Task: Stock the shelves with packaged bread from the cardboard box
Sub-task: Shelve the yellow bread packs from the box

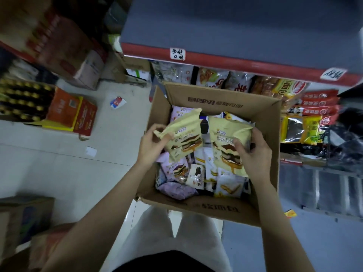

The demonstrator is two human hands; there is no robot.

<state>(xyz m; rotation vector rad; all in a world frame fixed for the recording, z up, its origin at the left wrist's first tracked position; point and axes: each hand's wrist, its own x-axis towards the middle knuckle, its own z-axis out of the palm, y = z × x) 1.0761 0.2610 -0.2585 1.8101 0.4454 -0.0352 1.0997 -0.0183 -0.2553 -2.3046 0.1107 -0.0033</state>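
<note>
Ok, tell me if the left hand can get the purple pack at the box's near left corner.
Probably not yet: the left hand holds a yellow pack. The purple pack lies uncovered.

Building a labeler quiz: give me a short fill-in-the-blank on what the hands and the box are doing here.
1. Each hand holds one ____ bread packet: left hand, right hand.
2. Both packets are held above the open ____, which holds more packets.
3. The shelf behind the cardboard box has a ____ front edge.

Missing words: yellow; cardboard box; red
</note>
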